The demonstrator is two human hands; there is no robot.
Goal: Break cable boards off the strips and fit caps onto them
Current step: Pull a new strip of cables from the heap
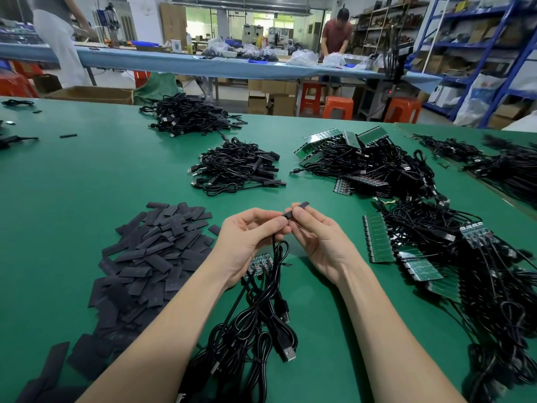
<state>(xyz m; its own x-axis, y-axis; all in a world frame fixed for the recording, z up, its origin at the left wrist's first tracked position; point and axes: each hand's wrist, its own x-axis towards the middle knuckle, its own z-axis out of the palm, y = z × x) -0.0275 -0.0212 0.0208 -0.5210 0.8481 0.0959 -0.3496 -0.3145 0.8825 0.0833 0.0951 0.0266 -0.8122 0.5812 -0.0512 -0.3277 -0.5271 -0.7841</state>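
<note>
Both hands meet just above the green table: the left hand pinches the end of a black cable between thumb and curled fingers, while the right hand pinches a flat black cap that sticks up past its fingertips. The board on the cable end is hidden between the fingers, so whether it is already partly inside the cap cannot be told; it looks as though the cap is being slid on. That puts the work at the capping step, with the board presumably already off its strip.

Below the left wrist lies a short strip of boards with cables attached, touching the held cable's loops. A loose heap of caps sits just left of the hands. Uncut strips lie to the right among tangled cables, and a finished-looking pile lies beyond.

Next, the cap probably needs pushing fully home, kept straight along the board.
</note>
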